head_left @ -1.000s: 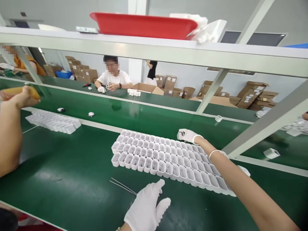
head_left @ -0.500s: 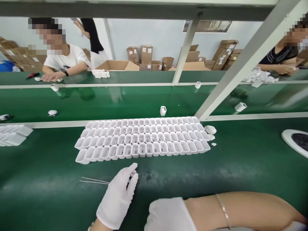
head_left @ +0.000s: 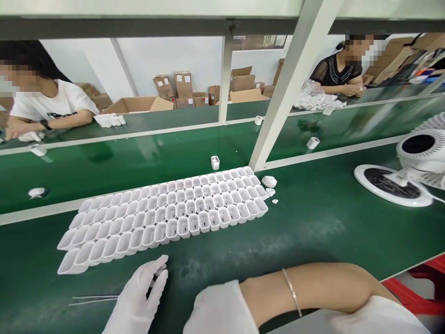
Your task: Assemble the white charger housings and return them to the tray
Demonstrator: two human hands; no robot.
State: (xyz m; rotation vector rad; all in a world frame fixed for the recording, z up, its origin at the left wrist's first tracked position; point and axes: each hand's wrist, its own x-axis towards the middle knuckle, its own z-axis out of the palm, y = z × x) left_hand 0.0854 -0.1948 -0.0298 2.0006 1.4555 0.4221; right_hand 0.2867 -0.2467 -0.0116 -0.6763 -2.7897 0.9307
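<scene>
My left hand [head_left: 139, 293], in a white glove, rests on the green bench with thumb and fingers apart and nothing visible between them. Two thin pale sticks [head_left: 93, 299] stretch out from beside its wrist side; their other ends are hidden by the hand. My right hand [head_left: 217, 306], also gloved in white, is bent inward at the bottom of the view, its fingers hidden. In front of both hands stand several close rows of white open-topped plastic cups [head_left: 167, 208], some with a small dark slot inside.
A white crumpled lump [head_left: 269, 181] and small scraps lie by the rows' right end. A white fan [head_left: 392, 185] stands at right. A slanted post [head_left: 278, 93] rises behind the cups. Beyond, a green belt [head_left: 163, 162] carries white pieces; two people sit across it.
The view has turned to the right, so the cups and hands sit further left and the whole fan base shows. My hands keep nearly the same pose over the bench.
</scene>
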